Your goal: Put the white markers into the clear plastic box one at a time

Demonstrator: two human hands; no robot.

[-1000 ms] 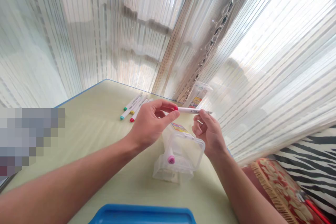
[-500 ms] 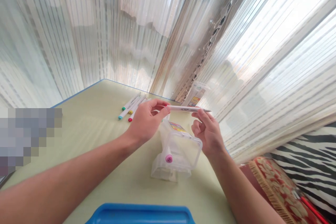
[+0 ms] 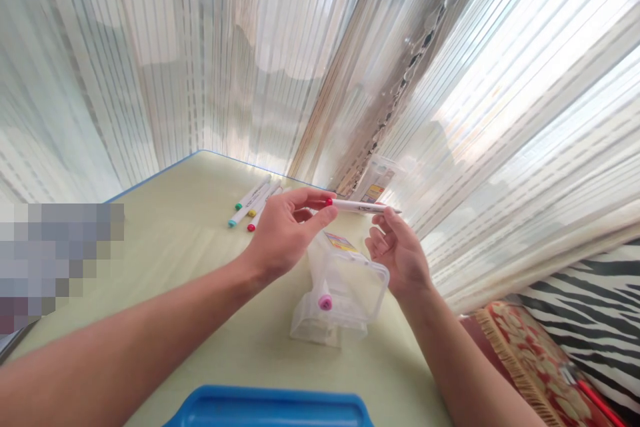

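Note:
A white marker [image 3: 357,206] with a red end lies level in the air between my hands. My left hand [image 3: 287,230] pinches it by the red end, thumb below and fingers above. At its grey, pointed end, my right hand [image 3: 397,243] grips with thumb and forefinger, the other fingers curled. Under the hands stands an open clear plastic case [image 3: 377,293], its lid raised. A marker with a pink end [image 3: 325,302] rests in the case. Beyond my left hand, several white markers [image 3: 257,200] with green, turquoise, yellow and red ends lie on the table.
The pale green table [image 3: 165,247] has a blue edge. A second clear case [image 3: 377,180] stands at the back by the sheer curtain [image 3: 225,80]. Nearest me is a blue tray [image 3: 275,407]. Zebra-striped cloth [image 3: 590,300] and a red patterned fabric [image 3: 525,347] are at right.
More of the red end shows at my left fingertips. Both hands still hold the marker, and the view has shifted slightly.

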